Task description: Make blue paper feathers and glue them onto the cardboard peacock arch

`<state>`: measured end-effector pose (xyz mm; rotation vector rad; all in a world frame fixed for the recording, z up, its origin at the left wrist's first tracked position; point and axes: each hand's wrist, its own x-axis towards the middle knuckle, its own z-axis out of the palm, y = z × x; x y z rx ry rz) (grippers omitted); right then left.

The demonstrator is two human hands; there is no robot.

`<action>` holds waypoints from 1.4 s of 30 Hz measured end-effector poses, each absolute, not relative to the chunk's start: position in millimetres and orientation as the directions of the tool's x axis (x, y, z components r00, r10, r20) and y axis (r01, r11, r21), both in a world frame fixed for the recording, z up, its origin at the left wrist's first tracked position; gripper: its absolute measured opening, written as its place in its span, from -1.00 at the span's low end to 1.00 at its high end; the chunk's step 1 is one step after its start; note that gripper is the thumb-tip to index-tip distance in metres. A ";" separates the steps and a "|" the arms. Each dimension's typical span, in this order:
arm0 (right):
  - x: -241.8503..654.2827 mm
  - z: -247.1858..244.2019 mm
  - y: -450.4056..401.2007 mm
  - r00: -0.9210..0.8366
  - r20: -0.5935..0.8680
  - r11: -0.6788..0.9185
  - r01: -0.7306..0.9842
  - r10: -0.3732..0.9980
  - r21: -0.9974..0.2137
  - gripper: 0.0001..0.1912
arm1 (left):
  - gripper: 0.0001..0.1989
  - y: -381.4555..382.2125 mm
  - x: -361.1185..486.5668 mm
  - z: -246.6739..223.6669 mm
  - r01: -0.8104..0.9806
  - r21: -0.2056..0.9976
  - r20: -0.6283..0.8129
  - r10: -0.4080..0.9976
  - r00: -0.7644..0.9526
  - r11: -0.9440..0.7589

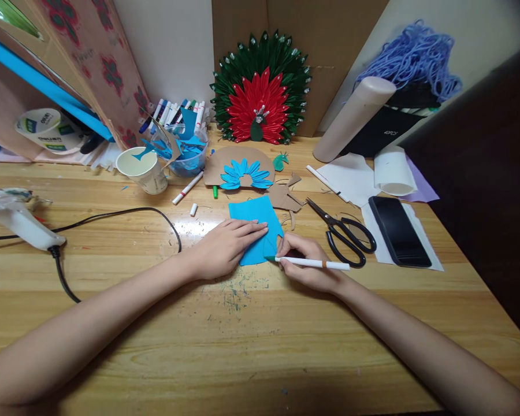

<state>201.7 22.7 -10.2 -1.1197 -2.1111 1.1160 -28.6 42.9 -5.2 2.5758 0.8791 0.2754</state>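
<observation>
Forearms nearest me, I'd press the blue paper firmly beneath my flat, empty left fingers while my right fingers, pinching the white felt-tip marker, guide its green tip lightly.

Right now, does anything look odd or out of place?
Yes: dark marks speckle the wooden table just in front of the blue paper, perhaps stray ink, and a white cap lies loose by itself.

Our left hand rests on blue paper at a wooden table while our right hand holds a marker to its edge. Scissors and a phone lie nearby.
</observation>
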 end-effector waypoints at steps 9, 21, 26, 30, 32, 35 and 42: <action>197.8 -8.2 15.7 -0.405 0.162 0.307 0.326 0.900 -0.894 -0.84 | -0.49 40.9 -30.3 -6.7 0.523 0.487 0.099 0.639 0.763 -0.699; 194.5 -7.1 23.3 -0.398 0.379 0.549 0.638 0.835 -0.540 -0.78 | -0.83 47.6 -30.9 -4.6 0.585 0.514 0.261 0.764 0.590 -0.627; 196.2 -7.4 23.0 -0.292 0.298 0.417 0.609 0.909 -0.674 -0.79 | -0.76 45.9 -29.5 -4.6 0.547 0.485 0.255 0.709 0.658 -0.682; 198.6 -11.7 21.3 -0.218 0.237 0.308 0.389 0.947 -0.869 -0.72 | -0.66 44.6 -28.2 -4.5 0.531 0.452 0.232 0.669 0.706 -0.717; 200.1 -14.1 20.1 -0.220 0.256 0.308 0.253 0.941 -0.917 -0.70 | -0.64 44.3 -27.9 -4.4 0.538 0.444 0.224 0.670 0.708 -0.716; 201.9 -15.2 19.1 -0.306 0.222 0.285 0.180 0.926 -0.941 -0.75 | -0.64 44.4 -28.1 -4.1 0.539 0.456 0.216 0.675 0.705 -0.709; 202.5 -10.2 22.4 -0.432 -0.014 0.127 0.295 0.902 -0.947 -0.90 | -0.64 46.1 -29.7 -7.5 0.510 0.473 0.195 0.650 0.734 -0.718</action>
